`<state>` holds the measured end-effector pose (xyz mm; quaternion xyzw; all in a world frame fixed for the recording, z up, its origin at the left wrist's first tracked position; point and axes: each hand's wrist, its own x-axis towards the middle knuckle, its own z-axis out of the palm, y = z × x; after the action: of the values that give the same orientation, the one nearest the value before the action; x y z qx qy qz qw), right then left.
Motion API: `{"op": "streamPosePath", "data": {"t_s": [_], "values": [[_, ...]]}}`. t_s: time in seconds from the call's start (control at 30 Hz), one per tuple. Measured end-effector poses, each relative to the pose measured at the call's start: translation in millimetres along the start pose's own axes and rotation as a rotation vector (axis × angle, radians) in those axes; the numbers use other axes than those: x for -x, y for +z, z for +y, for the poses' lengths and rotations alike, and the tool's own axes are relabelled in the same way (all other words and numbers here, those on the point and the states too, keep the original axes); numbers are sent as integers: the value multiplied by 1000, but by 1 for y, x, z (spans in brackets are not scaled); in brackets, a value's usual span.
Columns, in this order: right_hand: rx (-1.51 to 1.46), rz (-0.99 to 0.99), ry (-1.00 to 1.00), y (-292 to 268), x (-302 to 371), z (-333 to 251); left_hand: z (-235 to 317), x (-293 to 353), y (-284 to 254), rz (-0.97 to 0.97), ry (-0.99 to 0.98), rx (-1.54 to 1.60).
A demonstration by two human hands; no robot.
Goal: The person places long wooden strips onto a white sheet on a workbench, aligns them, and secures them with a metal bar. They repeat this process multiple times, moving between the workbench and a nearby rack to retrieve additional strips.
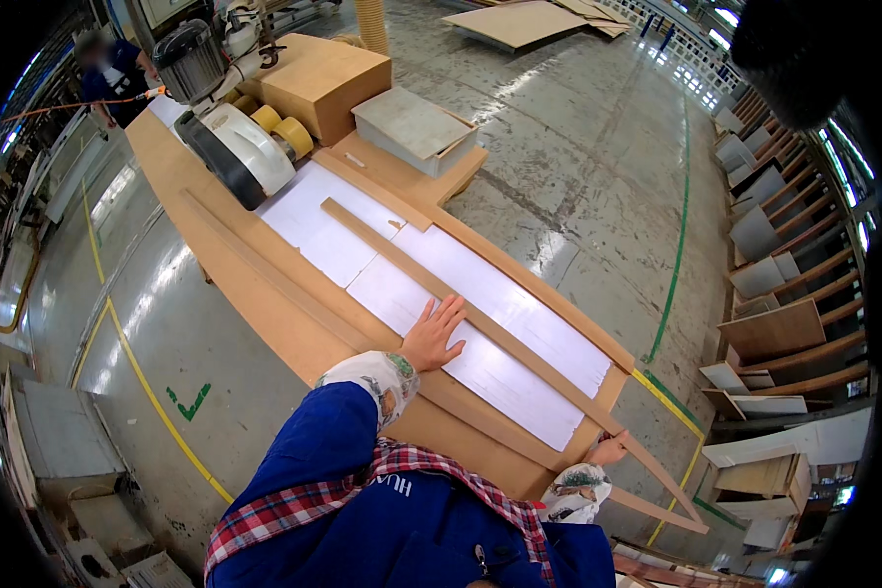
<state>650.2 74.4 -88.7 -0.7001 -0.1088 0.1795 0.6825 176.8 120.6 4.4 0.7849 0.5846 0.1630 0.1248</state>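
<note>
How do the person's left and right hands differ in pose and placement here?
The left hand is spread open; the right hand is curled. The left hand is over the white surface, at the middle stretch of the wooden strip, while the right hand is nearer its lower-right end. Both come out of patterned cuffs.

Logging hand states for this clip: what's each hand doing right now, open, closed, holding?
Left hand: open, fingers spread, at the wooden strip's edge.
Right hand: closed, holding the same strip toward its lower-right end.
</note>
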Motion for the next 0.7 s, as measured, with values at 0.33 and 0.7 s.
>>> {"op": "streamPosePath", "data": {"t_s": [0.33, 0.7], "values": [[-43, 2, 19, -1, 0, 6, -1, 2, 2, 98, 66, 15], [-186, -27, 324, -44, -65, -11, 25, -13, -50, -110, -60, 37]]}}
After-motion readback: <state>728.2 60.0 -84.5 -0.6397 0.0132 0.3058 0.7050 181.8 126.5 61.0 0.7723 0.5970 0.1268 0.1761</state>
